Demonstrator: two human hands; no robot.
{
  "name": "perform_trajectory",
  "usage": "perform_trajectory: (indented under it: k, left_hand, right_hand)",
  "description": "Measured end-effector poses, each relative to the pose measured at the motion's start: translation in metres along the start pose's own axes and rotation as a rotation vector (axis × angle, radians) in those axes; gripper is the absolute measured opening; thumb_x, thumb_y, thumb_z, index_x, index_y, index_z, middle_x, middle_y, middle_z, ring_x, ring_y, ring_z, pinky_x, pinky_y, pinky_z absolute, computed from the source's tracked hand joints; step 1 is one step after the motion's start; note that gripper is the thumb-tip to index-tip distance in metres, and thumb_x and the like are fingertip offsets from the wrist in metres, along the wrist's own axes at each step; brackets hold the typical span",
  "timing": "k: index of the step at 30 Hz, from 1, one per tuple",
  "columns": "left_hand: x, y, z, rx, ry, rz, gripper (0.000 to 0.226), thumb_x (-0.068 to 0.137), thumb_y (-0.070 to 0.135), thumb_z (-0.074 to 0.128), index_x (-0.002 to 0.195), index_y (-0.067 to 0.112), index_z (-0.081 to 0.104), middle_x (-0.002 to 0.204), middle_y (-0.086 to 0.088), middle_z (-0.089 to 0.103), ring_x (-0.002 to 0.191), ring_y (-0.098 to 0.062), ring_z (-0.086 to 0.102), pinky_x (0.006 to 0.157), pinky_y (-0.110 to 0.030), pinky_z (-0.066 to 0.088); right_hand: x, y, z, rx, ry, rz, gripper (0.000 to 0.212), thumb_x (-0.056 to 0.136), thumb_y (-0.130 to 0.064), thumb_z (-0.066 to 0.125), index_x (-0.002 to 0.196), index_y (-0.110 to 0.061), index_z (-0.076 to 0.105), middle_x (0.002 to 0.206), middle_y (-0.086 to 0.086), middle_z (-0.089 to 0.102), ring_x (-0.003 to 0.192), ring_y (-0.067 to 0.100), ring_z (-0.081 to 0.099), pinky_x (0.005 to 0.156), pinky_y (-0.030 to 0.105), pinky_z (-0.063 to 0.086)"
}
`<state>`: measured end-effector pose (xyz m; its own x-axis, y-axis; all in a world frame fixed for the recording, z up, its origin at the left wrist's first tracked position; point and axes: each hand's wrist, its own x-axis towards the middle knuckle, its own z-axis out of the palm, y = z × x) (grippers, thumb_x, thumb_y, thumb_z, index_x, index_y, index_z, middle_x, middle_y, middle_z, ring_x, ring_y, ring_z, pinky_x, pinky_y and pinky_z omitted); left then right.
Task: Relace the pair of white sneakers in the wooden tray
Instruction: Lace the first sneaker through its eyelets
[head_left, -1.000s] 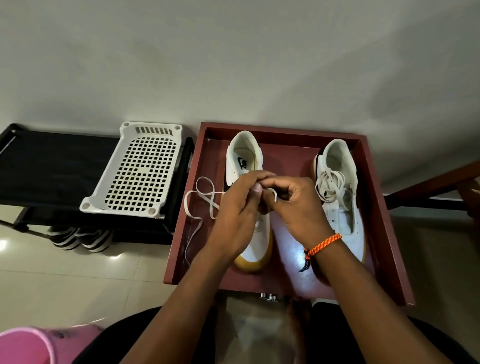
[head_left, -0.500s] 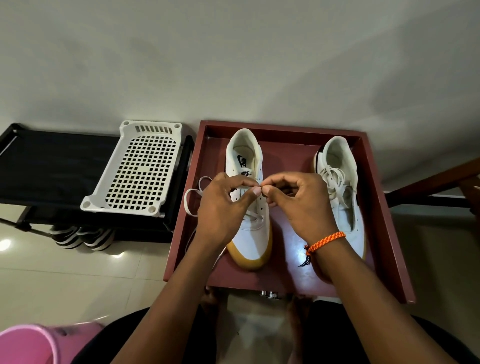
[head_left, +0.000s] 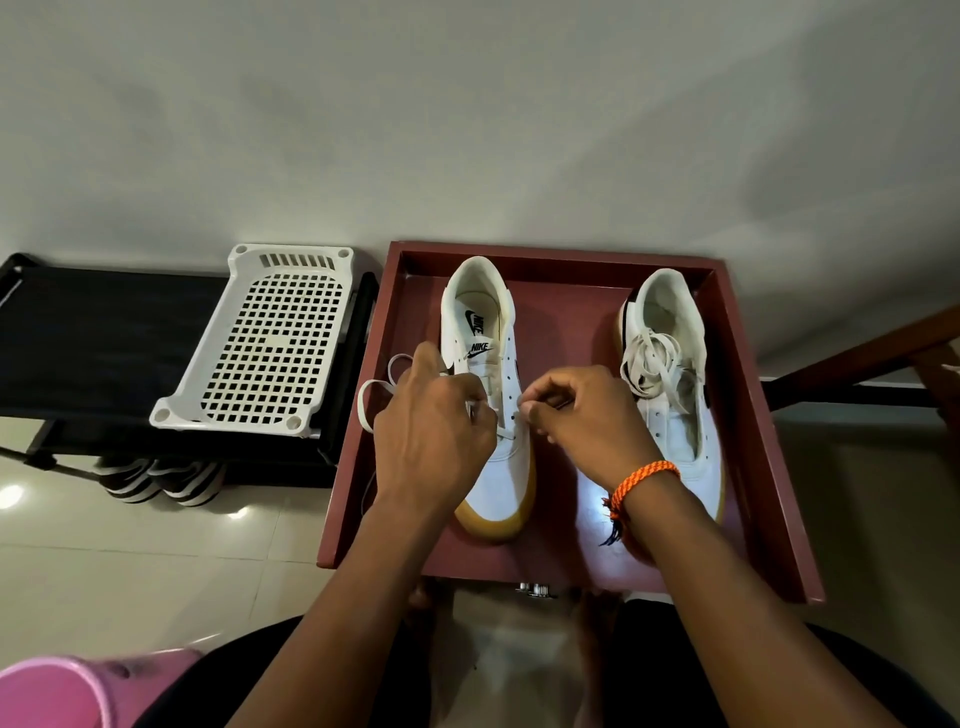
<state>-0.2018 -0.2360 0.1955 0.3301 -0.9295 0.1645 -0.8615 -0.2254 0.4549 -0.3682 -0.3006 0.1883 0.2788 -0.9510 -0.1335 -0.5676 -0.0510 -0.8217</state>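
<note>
Two hands work over the left sneaker (head_left: 491, 415), which stands in the tray (head_left: 769, 467) with its toe toward you and its heel toward the wall, so its long axis runs straight away from you. Your left hand (head_left: 434, 441) sits on the shoe's left flank, fingers curled and pinched on the lace (head_left: 376, 395) near the lower eyelets. Your right hand (head_left: 582, 421) sits just beside the right flank, its fingers (head_left: 530, 405) pinched together at an eyelet row; they seem to hold the lace tip, though it is too small to tell for sure. Only the lowest crossing looks threaded, so the next eyelets lie beyond your fingers, up toward the tongue. The right hand is nearer the open hole on its side. Loose lace loops lie to the left, on the tray floor. Farther right, well apart, the other sneaker (head_left: 670, 395) stands parallel with its lace bundled on top, not yet threaded.
</note>
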Motion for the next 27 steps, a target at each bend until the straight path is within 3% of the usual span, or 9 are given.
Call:
perform_trajectory:
  k: [4, 9, 13, 18, 27]
  left_hand:
    - [0.002, -0.003, 0.007, -0.089, -0.085, -0.049, 0.014, 0.095, 0.036, 0.073, 0.100, 0.027, 0.083, 0.100, 0.005, 0.044, 0.078, -0.015, 0.055, 0.054, -0.028, 0.038]
    - [0.004, -0.009, 0.015, -0.187, -0.157, -0.097, 0.012, 0.096, 0.037, 0.076, 0.104, 0.030, 0.082, 0.104, 0.006, 0.048, 0.080, -0.006, 0.052, 0.058, -0.023, 0.037]
    - [0.003, -0.008, 0.017, -0.250, -0.210, -0.085, 0.009, 0.100, 0.032, 0.071, 0.105, 0.032, 0.077, 0.108, 0.003, 0.047, 0.085, -0.009, 0.058, 0.070, -0.033, 0.053]
    - [0.000, -0.007, 0.026, -0.339, -0.237, -0.142, 0.011, 0.102, 0.022, 0.069, 0.101, 0.027, 0.078, 0.108, -0.001, 0.046, 0.085, -0.012, 0.055, 0.077, -0.034, 0.049]
    - [-0.002, 0.002, 0.028, -0.125, -0.182, -0.130, 0.012, 0.103, 0.030, 0.068, 0.096, 0.022, 0.074, 0.110, 0.004, 0.045, 0.084, -0.019, 0.058, 0.067, -0.042, 0.055]
  right_hand:
    - [-0.004, -0.003, 0.002, -0.092, -0.058, 0.009, 0.013, 0.085, -0.017, 0.085, 0.085, -0.024, 0.074, 0.075, -0.010, 0.072, 0.070, 0.003, 0.067, 0.072, 0.026, 0.058]
    - [-0.005, -0.002, 0.002, -0.126, -0.086, 0.037, 0.020, 0.084, -0.017, 0.086, 0.086, -0.027, 0.069, 0.079, -0.009, 0.072, 0.075, 0.005, 0.069, 0.079, 0.034, 0.061]
    - [-0.005, -0.003, 0.001, -0.149, -0.077, 0.041, 0.018, 0.084, -0.020, 0.087, 0.087, -0.027, 0.070, 0.078, -0.011, 0.072, 0.073, 0.003, 0.068, 0.079, 0.033, 0.061]
    - [-0.006, -0.006, 0.003, -0.160, -0.070, 0.051, 0.019, 0.083, -0.019, 0.088, 0.086, -0.026, 0.071, 0.077, -0.011, 0.072, 0.072, 0.002, 0.067, 0.078, 0.031, 0.061]
    - [-0.006, -0.007, 0.003, -0.182, -0.051, 0.077, 0.020, 0.083, -0.018, 0.088, 0.085, -0.026, 0.070, 0.076, -0.012, 0.071, 0.071, 0.002, 0.067, 0.074, 0.029, 0.059]
